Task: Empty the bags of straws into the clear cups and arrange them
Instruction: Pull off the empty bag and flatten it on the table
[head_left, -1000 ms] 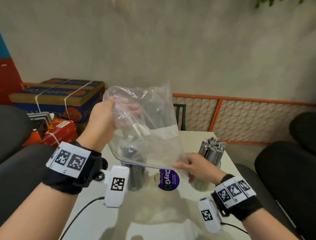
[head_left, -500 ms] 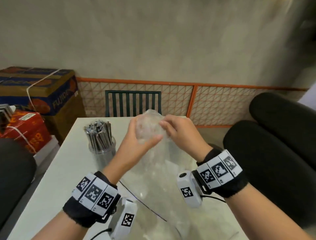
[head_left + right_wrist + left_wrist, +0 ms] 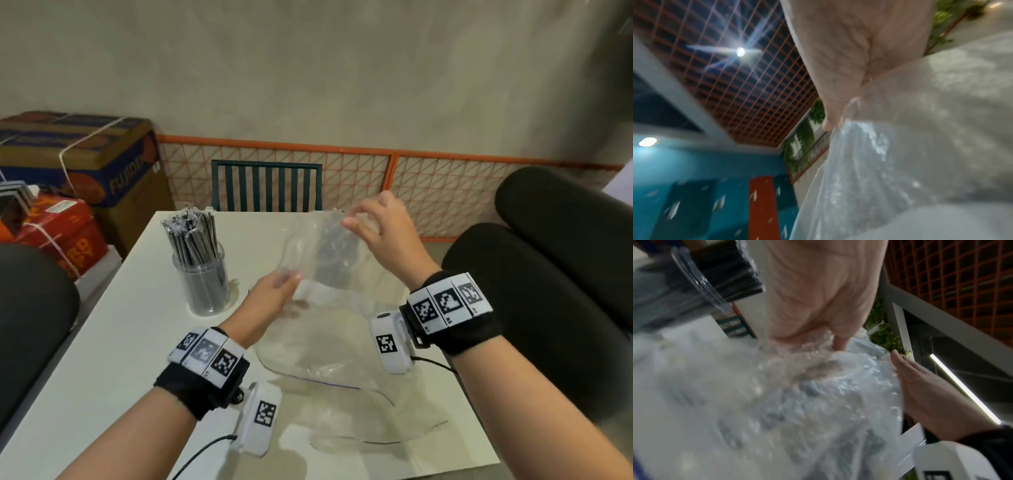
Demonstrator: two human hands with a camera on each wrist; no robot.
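An empty-looking clear plastic bag (image 3: 329, 329) hangs over the white table (image 3: 113, 342), its open mouth trailing towards me. My left hand (image 3: 279, 291) grips its left side low down, with crumpled film over the fingers (image 3: 840, 344). My right hand (image 3: 371, 222) pinches the bag's top corner, higher and farther back; the thumb (image 3: 828, 123) presses the film (image 3: 900, 162). A clear cup (image 3: 205, 284) packed with dark wrapped straws (image 3: 191, 236) stands upright left of my hands. A dark blurred shape (image 3: 330, 260) shows through the bag.
A green slatted chair (image 3: 267, 185) stands at the table's far edge before an orange mesh fence (image 3: 445, 192). Cardboard boxes (image 3: 78, 161) are stacked at the left. Black padded seats (image 3: 548, 274) flank the table on the right and a black seat (image 3: 30, 315) on the left. Cables run from both wrist cameras.
Half a second ago both hands bunched the bag's top together. Now they have parted: the left hand lower and nearer, the right hand up and to the right, spreading the bag.
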